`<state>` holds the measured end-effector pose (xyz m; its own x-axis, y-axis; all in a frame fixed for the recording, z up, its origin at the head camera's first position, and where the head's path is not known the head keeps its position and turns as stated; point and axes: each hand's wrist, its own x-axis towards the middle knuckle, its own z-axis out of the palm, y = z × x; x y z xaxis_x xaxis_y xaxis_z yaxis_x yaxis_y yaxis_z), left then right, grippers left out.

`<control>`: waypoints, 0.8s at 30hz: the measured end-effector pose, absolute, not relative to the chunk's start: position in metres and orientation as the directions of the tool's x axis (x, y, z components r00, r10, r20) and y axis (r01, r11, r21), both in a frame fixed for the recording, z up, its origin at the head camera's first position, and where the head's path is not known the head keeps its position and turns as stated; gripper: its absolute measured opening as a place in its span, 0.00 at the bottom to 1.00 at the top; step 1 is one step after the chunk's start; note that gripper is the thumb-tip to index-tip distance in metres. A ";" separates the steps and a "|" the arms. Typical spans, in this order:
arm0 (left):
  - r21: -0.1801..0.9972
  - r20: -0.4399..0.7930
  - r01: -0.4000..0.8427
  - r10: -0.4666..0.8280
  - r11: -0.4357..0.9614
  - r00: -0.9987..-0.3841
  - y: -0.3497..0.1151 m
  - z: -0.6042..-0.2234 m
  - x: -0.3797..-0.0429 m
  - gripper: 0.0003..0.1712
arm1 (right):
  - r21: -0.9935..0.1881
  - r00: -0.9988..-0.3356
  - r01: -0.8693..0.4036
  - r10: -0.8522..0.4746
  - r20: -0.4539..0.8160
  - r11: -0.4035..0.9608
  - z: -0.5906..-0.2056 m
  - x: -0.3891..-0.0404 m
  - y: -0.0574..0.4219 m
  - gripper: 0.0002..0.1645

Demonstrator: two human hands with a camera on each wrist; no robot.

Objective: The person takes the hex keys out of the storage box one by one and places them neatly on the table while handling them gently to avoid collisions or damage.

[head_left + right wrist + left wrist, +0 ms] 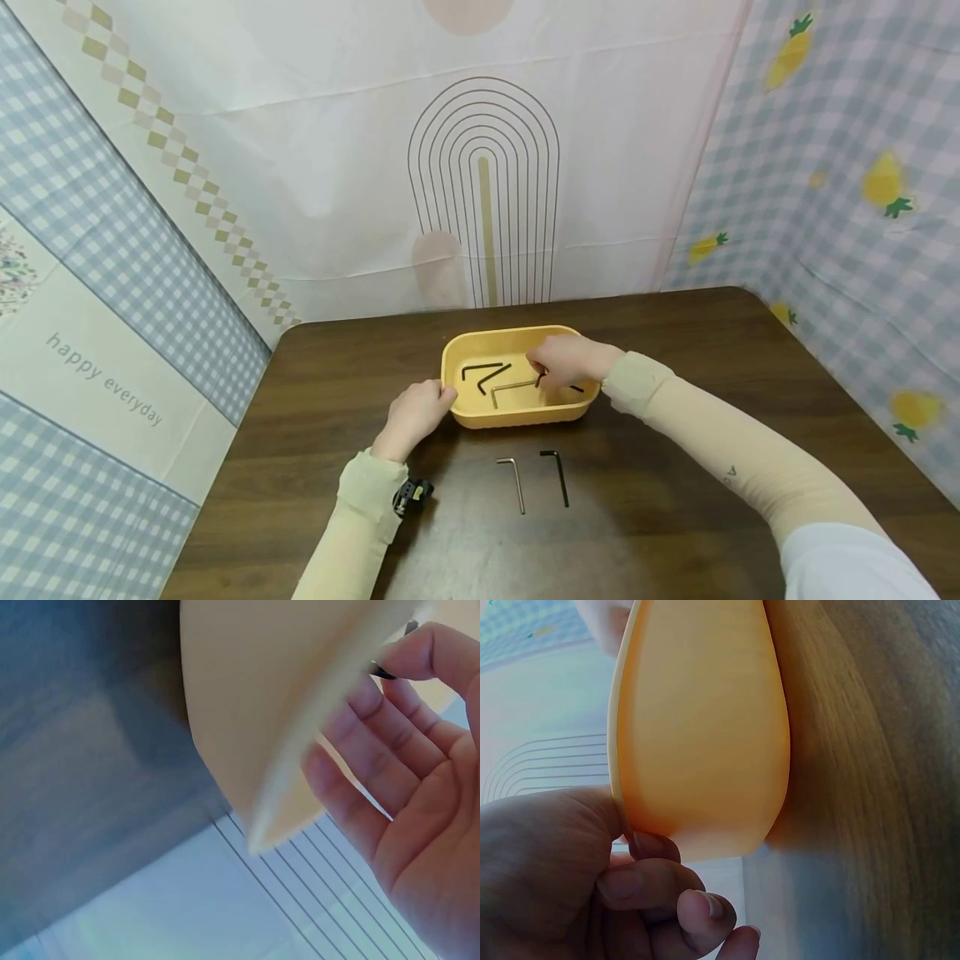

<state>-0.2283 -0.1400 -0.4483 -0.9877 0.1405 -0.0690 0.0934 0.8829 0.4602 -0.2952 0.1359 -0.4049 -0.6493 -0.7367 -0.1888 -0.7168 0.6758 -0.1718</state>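
Note:
A yellow plastic bin [517, 418] stands on the table with several L-shaped hex keys in it, black ones [482, 367] and a brass-coloured one [513, 385]. My left hand [420, 410] pinches the bin's left rim between thumb and fingers, which the left wrist view shows up close. Inside the bin's right half is my right hand [567, 360], reaching over the rim. In the right wrist view its thumb and finger pinch a black hex key [382, 673], most of which is hidden by the fingers and the bin wall.
In front of the bin, a silvery hex key [517, 486] and a black hex key [562, 479] lie apart, side by side on the dark wooden table [337, 358]. A patterned cloth [337, 167] hangs behind the table, and more cloth hangs at both sides.

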 end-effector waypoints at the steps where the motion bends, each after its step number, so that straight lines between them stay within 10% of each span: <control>1: 0.460 -0.069 0.094 0.141 0.883 -0.988 -0.140 -0.448 -0.228 0.19 | -0.169 -0.652 -0.719 -0.739 -0.172 0.674 -0.402 -0.296 0.137 0.10; 24: 0.464 -0.071 0.084 0.131 0.882 -0.989 -0.139 -0.448 -0.228 0.18 | -0.260 -0.772 -0.610 -0.635 -0.016 0.748 -0.361 -0.285 0.152 0.07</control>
